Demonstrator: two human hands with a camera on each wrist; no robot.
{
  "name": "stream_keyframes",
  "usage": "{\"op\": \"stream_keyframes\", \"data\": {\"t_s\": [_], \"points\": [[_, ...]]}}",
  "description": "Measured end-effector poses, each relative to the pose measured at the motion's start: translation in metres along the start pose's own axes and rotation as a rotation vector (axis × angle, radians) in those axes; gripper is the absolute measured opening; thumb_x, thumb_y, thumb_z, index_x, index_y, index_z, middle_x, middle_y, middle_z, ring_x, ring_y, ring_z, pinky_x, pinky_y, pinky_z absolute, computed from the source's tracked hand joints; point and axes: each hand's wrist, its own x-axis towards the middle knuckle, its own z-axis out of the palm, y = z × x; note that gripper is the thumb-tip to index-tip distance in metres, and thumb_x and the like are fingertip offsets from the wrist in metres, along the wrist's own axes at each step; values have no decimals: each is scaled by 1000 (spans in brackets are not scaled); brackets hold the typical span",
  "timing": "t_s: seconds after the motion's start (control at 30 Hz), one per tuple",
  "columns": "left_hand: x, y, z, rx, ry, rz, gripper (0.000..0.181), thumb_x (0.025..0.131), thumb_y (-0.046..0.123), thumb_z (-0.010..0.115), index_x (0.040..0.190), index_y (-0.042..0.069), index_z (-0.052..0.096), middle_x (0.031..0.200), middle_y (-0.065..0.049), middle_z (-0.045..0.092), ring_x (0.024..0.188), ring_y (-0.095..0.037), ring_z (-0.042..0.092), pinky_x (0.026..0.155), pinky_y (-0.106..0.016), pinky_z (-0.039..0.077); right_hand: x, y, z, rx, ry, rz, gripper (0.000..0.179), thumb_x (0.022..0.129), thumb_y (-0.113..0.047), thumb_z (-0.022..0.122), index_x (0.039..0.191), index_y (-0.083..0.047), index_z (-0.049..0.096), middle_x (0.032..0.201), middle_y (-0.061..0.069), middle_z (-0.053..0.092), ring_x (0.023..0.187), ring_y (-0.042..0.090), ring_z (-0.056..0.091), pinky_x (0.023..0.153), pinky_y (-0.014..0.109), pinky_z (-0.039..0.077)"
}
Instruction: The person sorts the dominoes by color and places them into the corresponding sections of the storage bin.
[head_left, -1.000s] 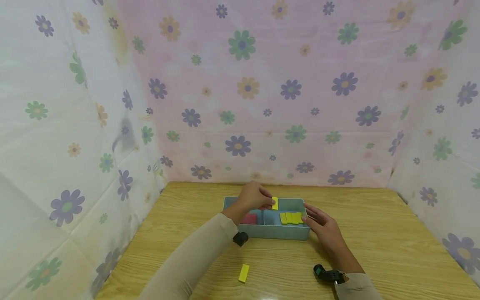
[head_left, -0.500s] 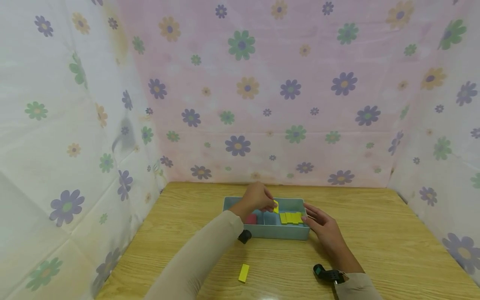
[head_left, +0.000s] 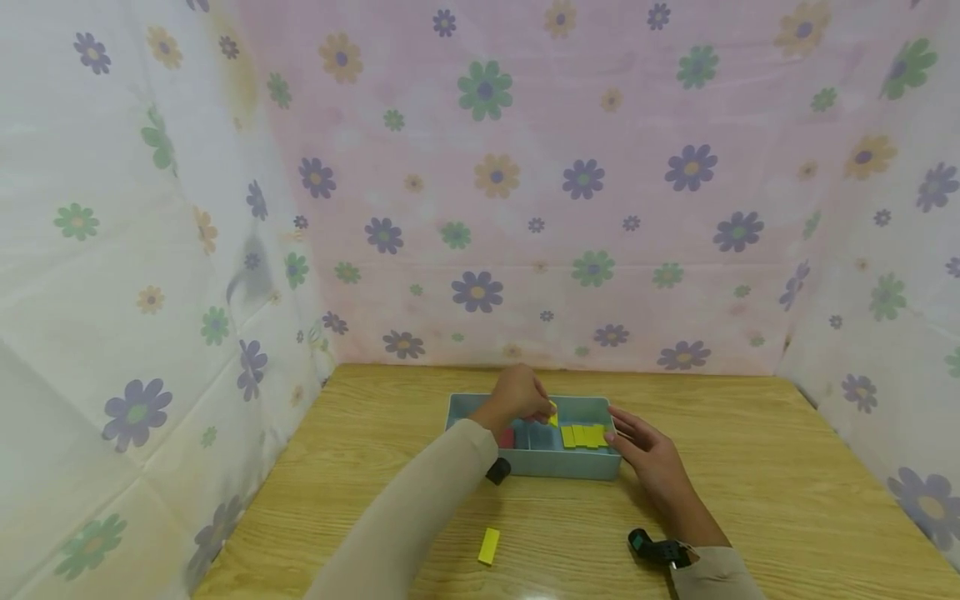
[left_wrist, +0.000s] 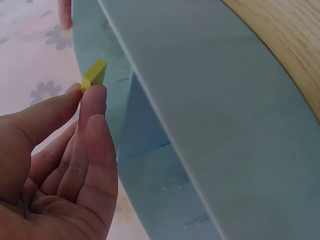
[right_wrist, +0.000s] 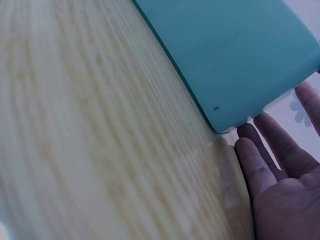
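Observation:
My left hand (head_left: 519, 397) pinches a small flat yellow block (left_wrist: 95, 73) between thumb and fingertips, above the right compartment of a pale blue-green divided box (head_left: 558, 464). In that compartment several yellow blocks (head_left: 583, 437) lie side by side in a row. Over at the box's right end is my right hand (head_left: 660, 467): its thumb laps over the rim, while the right wrist view shows its fingers (right_wrist: 275, 132) against the outer wall. A red piece (head_left: 507, 439) shows in the left compartment, partly hidden by my left wrist.
One more yellow block (head_left: 489, 547) lies on the wooden table (head_left: 720, 433) in front of the box. Flowered cloth (head_left: 480, 250) hangs behind the table and along both sides. A dark wrist camera (head_left: 648, 546) sits on my right wrist.
My left hand has shifted slightly right and down with its yellow block, which now tilts more. The right hand, the box and the block on the table stay put.

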Motion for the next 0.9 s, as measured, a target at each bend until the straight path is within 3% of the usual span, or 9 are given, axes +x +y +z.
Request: {"op": "stream_keyframes", "data": {"t_s": [0.17,0.43,0.7,0.9], "points": [[-1,3,5,59,-4,18,13,81,5,88,74,1,79,63,-7,74,73,-28,78,66,-38,65,0,2,-1,14,-3,-9,66,99,-47,68,157,-26,46,163,8,43,150,32,41,95,8,47],[4,8,14,106,2,-31,20,80,4,88,66,4,75,59,-5,72,68,-24,77,62,-35,64,-1,1,-1,14,-12,-26,65,101,-44,67,158,-24,44,163,10,42,150,33,39,95,8,47],[2,11,17,181,12,-27,24,83,11,88,63,6,76,59,-3,72,70,-24,77,59,-32,62,-2,0,-1,-14,-3,-1,67,99,-50,67,158,-27,45,163,10,43,149,31,41,98,12,49],[1,12,17,186,6,-32,21,83,11,88,67,3,78,61,-5,74,70,-24,77,59,-32,62,-1,-2,-1,-29,3,15,68,98,-53,66,158,-30,45,162,8,44,148,30,43,101,16,50]]}}
